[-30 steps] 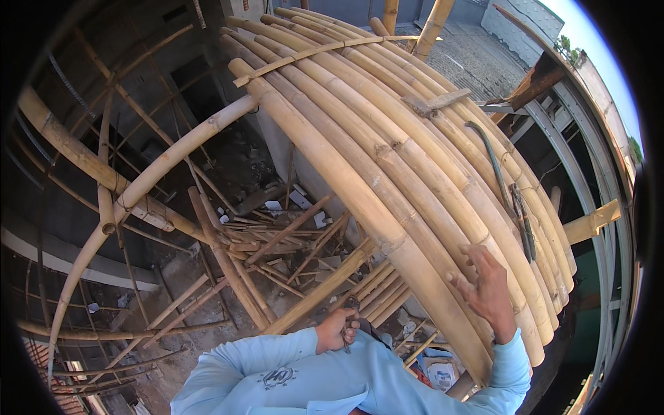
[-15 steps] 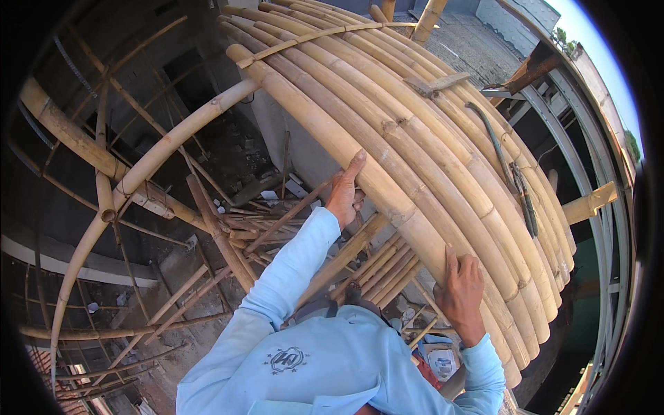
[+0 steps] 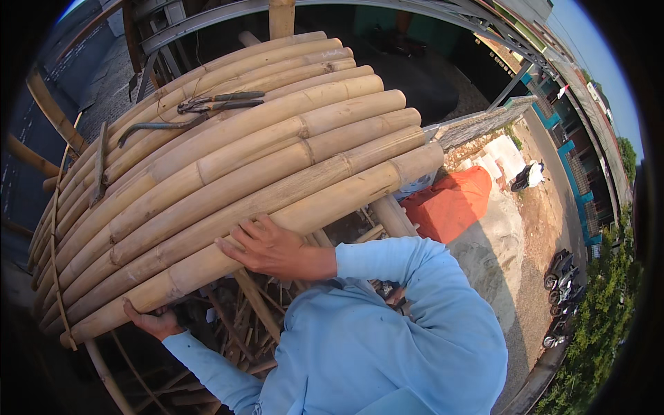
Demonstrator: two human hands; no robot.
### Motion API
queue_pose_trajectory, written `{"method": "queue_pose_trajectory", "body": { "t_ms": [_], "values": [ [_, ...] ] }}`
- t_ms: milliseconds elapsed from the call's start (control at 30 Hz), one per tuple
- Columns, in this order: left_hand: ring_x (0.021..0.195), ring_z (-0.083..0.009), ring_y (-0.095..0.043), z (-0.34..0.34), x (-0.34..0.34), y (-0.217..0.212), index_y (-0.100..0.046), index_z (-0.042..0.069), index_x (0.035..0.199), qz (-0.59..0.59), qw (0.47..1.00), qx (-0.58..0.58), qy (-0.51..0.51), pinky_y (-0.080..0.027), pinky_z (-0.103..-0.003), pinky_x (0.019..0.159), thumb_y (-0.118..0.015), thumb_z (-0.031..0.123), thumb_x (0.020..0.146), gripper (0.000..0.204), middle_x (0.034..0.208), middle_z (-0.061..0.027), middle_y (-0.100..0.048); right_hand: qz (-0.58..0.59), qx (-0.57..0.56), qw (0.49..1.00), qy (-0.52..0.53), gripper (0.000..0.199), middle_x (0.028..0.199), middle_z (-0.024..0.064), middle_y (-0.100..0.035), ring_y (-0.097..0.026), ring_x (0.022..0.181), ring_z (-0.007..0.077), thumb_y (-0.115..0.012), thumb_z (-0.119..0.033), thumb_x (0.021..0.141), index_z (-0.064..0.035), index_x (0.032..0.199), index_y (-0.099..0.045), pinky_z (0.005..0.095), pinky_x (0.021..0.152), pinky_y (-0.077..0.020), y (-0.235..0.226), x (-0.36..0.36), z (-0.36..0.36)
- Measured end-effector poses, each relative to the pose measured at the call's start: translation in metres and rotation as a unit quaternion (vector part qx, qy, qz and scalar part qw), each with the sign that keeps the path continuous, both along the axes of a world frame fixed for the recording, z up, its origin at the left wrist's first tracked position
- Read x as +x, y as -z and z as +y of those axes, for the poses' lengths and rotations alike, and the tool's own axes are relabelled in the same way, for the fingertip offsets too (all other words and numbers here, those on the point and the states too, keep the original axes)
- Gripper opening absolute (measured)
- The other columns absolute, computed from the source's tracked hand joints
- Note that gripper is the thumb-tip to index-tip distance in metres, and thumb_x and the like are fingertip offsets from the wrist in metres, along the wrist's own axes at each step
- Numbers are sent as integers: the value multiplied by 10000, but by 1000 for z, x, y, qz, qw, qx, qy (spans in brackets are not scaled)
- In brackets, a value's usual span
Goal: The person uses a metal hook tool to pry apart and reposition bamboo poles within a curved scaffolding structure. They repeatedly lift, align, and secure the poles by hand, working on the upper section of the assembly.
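Several thick, pale bamboo poles lie side by side in front of me, forming a slanting row. My left hand [image 3: 153, 322] is closed round the nearest bamboo pole [image 3: 332, 199] close to its left end, thumb on the side and fingers hidden beneath. Farther right along this same pole, my right hand [image 3: 280, 250] rests on its upper surface with fingers apart and slightly bent. On the poles beyond lie pincers [image 3: 220, 102] with dark handles and a curved grey metal bar [image 3: 162, 126]. A thin bamboo strip [image 3: 55, 238] crosses the row at the left.
A short wooden piece [image 3: 99, 164] lies across the far poles. Below me are crossing bamboo supports [image 3: 257, 302]. To the right, lower down, are an orange tarpaulin [image 3: 453, 204], a sand heap [image 3: 484, 266] and parked motorcycles [image 3: 560, 294]. A metal frame [image 3: 207, 22] runs behind.
My view has swung to the right, bringing the poles' right ends and the street into sight. My right hand has loosened from its bent grip on the nearest pole; the left still grips it.
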State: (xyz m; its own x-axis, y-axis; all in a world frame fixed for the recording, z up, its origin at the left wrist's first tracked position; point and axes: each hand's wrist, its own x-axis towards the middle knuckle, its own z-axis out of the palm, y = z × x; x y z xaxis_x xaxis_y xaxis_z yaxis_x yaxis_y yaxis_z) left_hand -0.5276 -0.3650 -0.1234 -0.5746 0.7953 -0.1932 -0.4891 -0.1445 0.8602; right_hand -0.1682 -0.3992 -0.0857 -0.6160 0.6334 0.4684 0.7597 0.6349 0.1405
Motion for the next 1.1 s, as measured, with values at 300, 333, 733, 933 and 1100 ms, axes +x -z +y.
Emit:
{"method": "queue_pose_trajectory", "body": {
  "t_ms": [300, 333, 733, 933, 1100],
  "values": [
    [1120, -242, -633, -14, 44, -11, -563, 78, 1304, -2, 998, -14, -68, -492, -386, 904, -574, 538, 953, 579, 1220, -105, -626, -36, 24, 999, 27, 528, 1113, 151, -612, -585, 1047, 282, -628, -271, 870, -31, 1339, -599, 426, 820, -456, -5, 14, -18],
    [1172, -279, -620, -13, 8, 14, -546, 60, 1360, -17, 999, 2, -36, -490, -419, 970, -573, 537, 950, 630, 1277, -146, -617, -22, 19, 999, 15, 520, 1095, 144, -609, -581, 1041, 279, -625, -269, 870, -23, 1328, -600, 426, 817, -453, -2, 9, -18],
    [1121, -270, -609, -20, 2, 17, -543, 111, 1315, -100, 992, 71, -40, -484, -454, 1014, -604, 533, 951, 560, 1243, -96, -609, 212, -157, 965, 3, 361, 1035, 175, -672, -651, 998, 361, -776, -243, 849, 1, 1099, -686, 467, 845, -523, -83, 86, 100],
    [492, -108, -375, -57, 27, 27, -579, 171, 1157, -258, 963, 29, -72, -295, -288, 447, -488, 709, 950, 583, 926, 19, -605, 210, -229, 951, -2, 336, 1034, 215, -711, -678, 997, 392, -710, -238, 898, 21, 1112, -714, 461, 878, -528, -109, 3, 257],
    [520, -156, -357, -111, 105, 98, -546, 128, 1043, -390, 874, -284, 51, -289, -288, 487, -488, 593, 973, 474, 713, -50, -487, 177, -202, 962, -43, 288, 1078, 248, -703, -673, 1013, 428, -644, -166, 900, 29, 1100, -718, 493, 891, -524, -93, -108, 367]
  ]
}}
